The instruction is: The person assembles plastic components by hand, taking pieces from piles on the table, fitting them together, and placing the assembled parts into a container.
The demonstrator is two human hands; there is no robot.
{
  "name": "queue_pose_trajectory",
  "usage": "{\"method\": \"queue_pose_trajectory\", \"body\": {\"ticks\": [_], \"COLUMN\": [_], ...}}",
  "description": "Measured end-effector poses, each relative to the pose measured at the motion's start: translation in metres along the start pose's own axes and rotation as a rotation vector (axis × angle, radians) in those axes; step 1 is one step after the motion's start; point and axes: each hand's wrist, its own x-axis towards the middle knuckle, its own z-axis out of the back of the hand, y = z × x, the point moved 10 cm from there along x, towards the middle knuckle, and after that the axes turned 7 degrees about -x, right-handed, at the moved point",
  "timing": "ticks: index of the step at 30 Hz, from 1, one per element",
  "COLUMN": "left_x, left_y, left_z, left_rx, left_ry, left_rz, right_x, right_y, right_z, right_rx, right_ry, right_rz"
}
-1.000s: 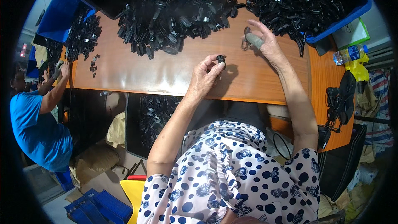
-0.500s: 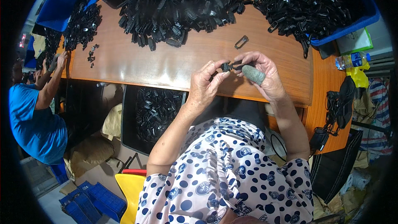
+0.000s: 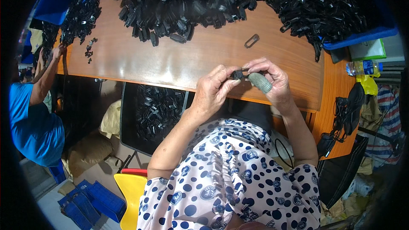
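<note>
Above the table's front edge, my left hand (image 3: 213,88) pinches a small black plastic part (image 3: 237,75) between thumb and fingertips. My right hand (image 3: 275,83) meets it from the other side, fingers curled and closed on the same part. A grey-green knitted cover (image 3: 260,82) sits on my right thumb. The exact shape of the part is mostly hidden by my fingers. Beyond my hands, a single black oblong frame (image 3: 252,40) lies on the wooden table (image 3: 170,61).
Heaps of black parts (image 3: 183,6) cover the far side, spilling from a blue bin (image 3: 362,36) at right. Below the table stands a black crate (image 3: 128,123) of parts. At right are a bottle (image 3: 364,67) and black cords (image 3: 341,115). A person in blue (image 3: 34,123) works at left.
My hands have drawn closer together, and the gap between right fingers and black part has closed. The view has shifted slightly. The co-worker's arm has moved a little.
</note>
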Motion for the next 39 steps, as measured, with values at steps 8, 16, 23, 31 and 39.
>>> {"method": "queue_pose_trajectory", "body": {"ticks": [8, 16, 23, 31, 39], "left_x": [-0.001, -0.007, -0.008, -0.003, 0.007], "left_y": [-0.011, -0.013, 0.006, 0.016, 0.03], "left_z": [0.0, 0.005, 0.003, -0.004, 0.026], "left_rx": [0.185, 0.306, 0.221, 0.191, -0.347], "left_ry": [0.064, 0.116, 0.198, 0.251, -0.015], "left_rz": [-0.074, -0.18, -0.118, -0.083, 0.164], "right_x": [-0.002, -0.013, -0.007, -0.019, 0.02], "right_y": [-0.047, -0.071, -0.087, -0.099, -0.058], "right_z": [0.001, -0.024, -0.024, -0.024, -0.043], "right_rx": [0.23, 0.358, 0.076, 0.062, 0.314], "right_ry": [0.011, 0.19, 0.291, 0.274, 0.234], "right_rz": [-0.469, -0.809, -0.781, -1.058, -0.47]}}
